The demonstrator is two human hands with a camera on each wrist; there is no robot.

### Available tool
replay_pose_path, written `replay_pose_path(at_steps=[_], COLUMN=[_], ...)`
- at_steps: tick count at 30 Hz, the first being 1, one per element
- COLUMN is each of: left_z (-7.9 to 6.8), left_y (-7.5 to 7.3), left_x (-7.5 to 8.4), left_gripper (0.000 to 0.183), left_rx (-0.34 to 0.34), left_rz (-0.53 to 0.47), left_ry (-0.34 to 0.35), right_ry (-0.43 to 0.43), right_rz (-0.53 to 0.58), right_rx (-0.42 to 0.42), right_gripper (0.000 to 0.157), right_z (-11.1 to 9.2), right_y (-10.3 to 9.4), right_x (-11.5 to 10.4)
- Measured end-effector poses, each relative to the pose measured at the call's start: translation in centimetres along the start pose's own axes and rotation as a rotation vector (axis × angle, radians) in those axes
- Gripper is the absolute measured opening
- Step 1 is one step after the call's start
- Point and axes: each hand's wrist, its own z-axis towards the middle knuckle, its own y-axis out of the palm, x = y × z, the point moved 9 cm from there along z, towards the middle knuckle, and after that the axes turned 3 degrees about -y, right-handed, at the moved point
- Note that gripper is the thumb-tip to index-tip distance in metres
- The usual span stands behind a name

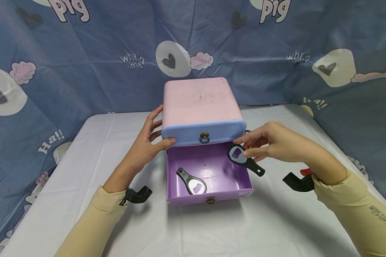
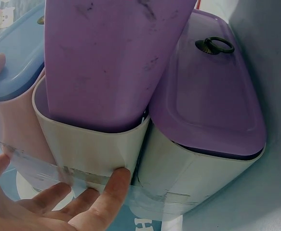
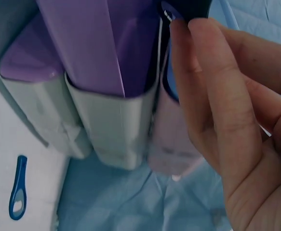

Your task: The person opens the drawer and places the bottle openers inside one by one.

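A small drawer cabinet (image 1: 199, 98) has a pink top, a closed blue drawer (image 1: 218, 130) and, below it, a purple drawer (image 1: 212, 171) pulled out. One black-handled bottle opener (image 1: 188, 178) with a silver head lies inside the purple drawer. My right hand (image 1: 270, 142) pinches a second black bottle opener (image 1: 252, 166) by its head, above the drawer's right side, handle pointing down and right. At the cabinet's left side my left hand (image 1: 146, 142) rests with fingers extended, thumb touching the blue drawer's front. The left wrist view shows those fingertips (image 2: 118, 180) against the cabinet's side.
Another purple drawer (image 2: 212, 91), closed, sits at the bottom of the cabinet. On the white table (image 1: 199, 232) a blue bottle opener (image 3: 18, 190) lies right of the cabinet. A red object (image 1: 305, 172) is partly hidden behind my right wrist. Printed blue fabric (image 1: 115, 82) hangs behind.
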Motion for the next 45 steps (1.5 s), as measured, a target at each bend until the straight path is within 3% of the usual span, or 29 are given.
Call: replay_pose_path(at_steps=[6,15,29,36,45], left_z=[0.0,0.0,0.1,0.0,0.0], left_y=[0.1,0.2,0.2,0.4,0.2], left_x=[0.0,0.0,0.1,0.1,0.1], left_gripper=[0.1,0.1,0.1,0.101,0.101], left_rx=[-0.006,-0.006,-0.006,-0.011,-0.004], left_rz=[-0.003,-0.004,-0.014,-0.022,-0.022], left_ry=[0.006,0.016,0.023,0.016,0.019], right_ry=[-0.008,-0.074,-0.138,-0.089,-0.162], right_rz=[-0.024,-0.16,-0.275,-0.32,-0.401], right_rx=[-0.022,-0.071,-0.12,-0.146,-0.164], right_gripper=[0.043,0.042,0.034,0.035,0.039], right_z=[0.7,2.6,4.8,5.3,5.7], right_y=[1.6,4.7,8.4,9.5,10.2], right_x=[-1.3,-3.2,-4.3,-4.3,-4.7])
